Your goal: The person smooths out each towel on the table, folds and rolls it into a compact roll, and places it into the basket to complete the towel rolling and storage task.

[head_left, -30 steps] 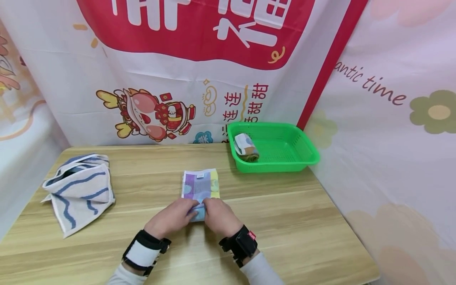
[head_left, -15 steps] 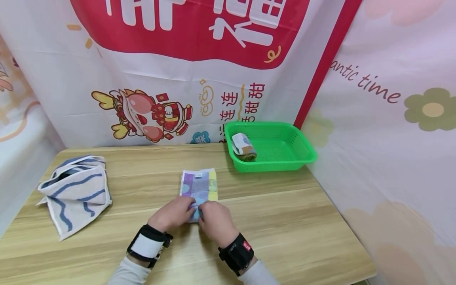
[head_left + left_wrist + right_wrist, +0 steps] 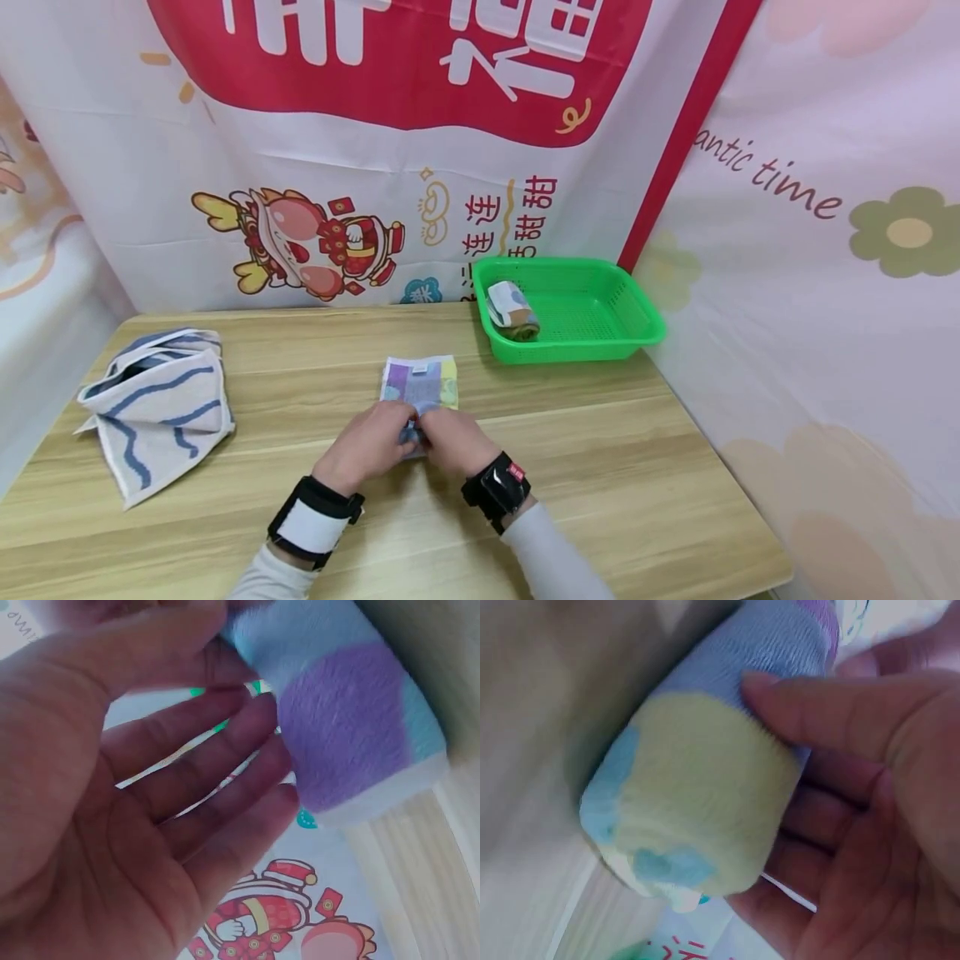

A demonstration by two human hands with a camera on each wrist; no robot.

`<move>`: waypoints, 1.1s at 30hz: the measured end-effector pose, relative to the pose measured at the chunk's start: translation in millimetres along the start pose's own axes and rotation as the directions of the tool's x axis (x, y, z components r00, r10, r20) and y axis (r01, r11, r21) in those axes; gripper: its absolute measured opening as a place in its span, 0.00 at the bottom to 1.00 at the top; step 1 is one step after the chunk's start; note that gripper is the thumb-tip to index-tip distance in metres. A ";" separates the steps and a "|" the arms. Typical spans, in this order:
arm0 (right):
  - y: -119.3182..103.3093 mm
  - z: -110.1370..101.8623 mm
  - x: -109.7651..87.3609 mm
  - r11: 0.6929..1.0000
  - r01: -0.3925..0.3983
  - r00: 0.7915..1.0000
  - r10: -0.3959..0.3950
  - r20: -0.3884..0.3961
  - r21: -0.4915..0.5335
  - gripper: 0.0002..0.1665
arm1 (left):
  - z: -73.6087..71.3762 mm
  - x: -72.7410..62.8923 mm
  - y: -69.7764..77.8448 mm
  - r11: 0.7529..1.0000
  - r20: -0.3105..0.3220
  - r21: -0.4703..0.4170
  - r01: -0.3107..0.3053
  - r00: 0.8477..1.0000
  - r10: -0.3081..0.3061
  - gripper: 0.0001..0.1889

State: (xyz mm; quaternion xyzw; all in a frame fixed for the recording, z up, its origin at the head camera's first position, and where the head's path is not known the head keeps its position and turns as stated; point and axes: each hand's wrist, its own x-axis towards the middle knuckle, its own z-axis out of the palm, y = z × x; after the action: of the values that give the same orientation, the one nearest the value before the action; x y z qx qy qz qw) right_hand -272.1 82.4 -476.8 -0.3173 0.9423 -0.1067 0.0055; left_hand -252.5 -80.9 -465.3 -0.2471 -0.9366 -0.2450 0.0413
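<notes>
A small towel (image 3: 422,388) patterned in purple, blue and yellow lies on the wooden table, its near end rolled up and its far end flat with a white tag. At the left part of the roll, my left hand (image 3: 369,443) holds it; in the left wrist view the fingertips meet the purple-and-blue towel roll (image 3: 345,727). My right hand (image 3: 459,442) grips the right part, thumb laid over the towel roll (image 3: 712,787) and fingers behind it, as the right wrist view shows. Both hands partly hide the roll in the head view.
A green plastic basket (image 3: 592,350) stands at the back right, with a rolled towel (image 3: 513,310) in its left side. At the left lies a crumpled white towel with blue stripes (image 3: 161,408). Printed cloth (image 3: 450,150) hangs behind the wooden table (image 3: 637,483).
The hands have moved slightly away from the body with the roll, and less of the towel's flat part shows. The basket and the striped towel stay put.
</notes>
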 end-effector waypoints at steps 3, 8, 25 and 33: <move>8.4 -6.3 6.4 0.992 -0.007 0.997 -0.002 0.072 0.125 0.04 | 1.3 -0.9 1.1 1.000 0.009 -0.007 -0.007 1.000 0.007 0.18; 14.2 -6.5 11.8 0.975 -0.004 0.997 -0.014 0.080 0.220 0.05 | 7.5 0.0 -5.5 0.999 -0.008 0.034 -0.015 1.000 0.016 0.16; -12.9 4.6 -4.5 0.996 -0.057 0.969 0.038 -0.242 -0.072 0.19 | 5.1 18.9 -16.2 0.991 0.201 -0.095 0.094 0.977 -0.073 0.05; 0.3 17.2 12.3 0.996 -0.049 0.963 0.028 -0.266 -0.074 0.15 | 7.1 16.9 -15.9 1.000 -0.043 0.015 -0.023 0.999 0.023 0.06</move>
State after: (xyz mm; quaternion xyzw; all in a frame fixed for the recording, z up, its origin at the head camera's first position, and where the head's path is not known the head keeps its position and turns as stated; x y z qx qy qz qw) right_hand -280.7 71.8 -492.9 -0.2818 0.9440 -0.1105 -0.1311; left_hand -274.7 -82.1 -475.2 -0.2523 -0.9343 -0.2432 0.0661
